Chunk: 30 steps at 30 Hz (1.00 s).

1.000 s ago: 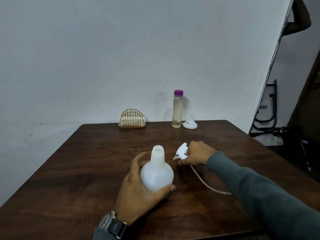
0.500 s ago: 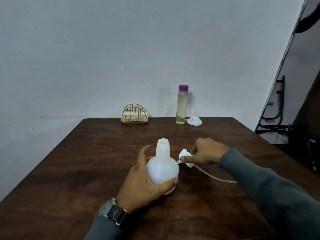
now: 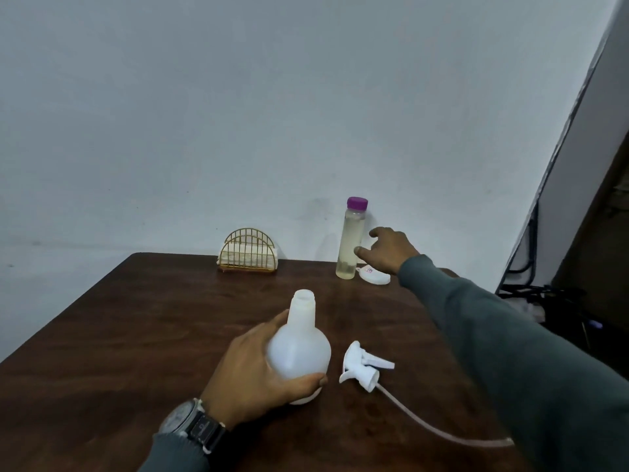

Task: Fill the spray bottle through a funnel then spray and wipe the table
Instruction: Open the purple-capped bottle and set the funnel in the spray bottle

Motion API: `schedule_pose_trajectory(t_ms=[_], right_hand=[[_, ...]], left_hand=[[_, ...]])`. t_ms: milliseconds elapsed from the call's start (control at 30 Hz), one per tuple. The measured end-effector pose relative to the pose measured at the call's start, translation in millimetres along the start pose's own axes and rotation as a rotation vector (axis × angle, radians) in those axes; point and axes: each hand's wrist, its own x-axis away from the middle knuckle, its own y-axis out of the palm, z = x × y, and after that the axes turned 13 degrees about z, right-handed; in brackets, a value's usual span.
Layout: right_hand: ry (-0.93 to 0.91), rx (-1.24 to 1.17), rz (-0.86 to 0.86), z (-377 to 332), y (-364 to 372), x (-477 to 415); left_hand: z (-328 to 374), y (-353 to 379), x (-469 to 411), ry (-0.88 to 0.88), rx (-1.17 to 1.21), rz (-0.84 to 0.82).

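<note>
At the far edge of the surface [image 3: 136, 335], against the wall, the right hand [image 3: 388, 248] hangs just above the white funnel [image 3: 374, 277], its grip loose and spread, fingers apart and holding nothing. The funnel sits low and flat just under the palm and slightly toward the person, right beside the foot of a tall clear bottle [image 3: 350, 247] with a purple cap and pale liquid (whether the two touch I cannot tell). That makes the right hand by far the nearer one; a short drop of the fingers looks like all the pick-up needs, and the tall bottle close on its left is the thing most likely to get knocked. Nearer the person, the left hand [image 3: 258, 376] wraps its grip round the belly of the white spray bottle [image 3: 299, 349], which stands upright with its long axis vertical and its neck open. The spray head [image 3: 364, 367] lies on its side just right of the bottle, apart from it. A small pinkish sticker shows on the funnel, too small to read; no other writing is legible.
</note>
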Motion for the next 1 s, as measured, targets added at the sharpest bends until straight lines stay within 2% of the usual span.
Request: schedule_pose_trajectory(t_ms=[133, 433, 633, 833, 1000], right_hand=[[-0.073, 0.016, 0.089, -5, 18, -42], [-0.009, -0.143, 0.105, -1, 53, -99], [-0.046, -0.202, 0.183, -1, 62, -97], [-0.131, -0.204, 0.148, 2, 48, -73], [-0.176, -0.320, 0.145, 0, 28, -34]], left_hand=[[-13, 7, -17, -0.025, 0.006, 0.010], [-28, 13, -28, 0.002, 0.021, 0.034], [-26, 13, -28, 0.017, -0.003, 0.040], [-22, 11, -27, 0.007, -0.029, 0.045], [-14, 6, -20, -0.014, -0.039, 0.015]])
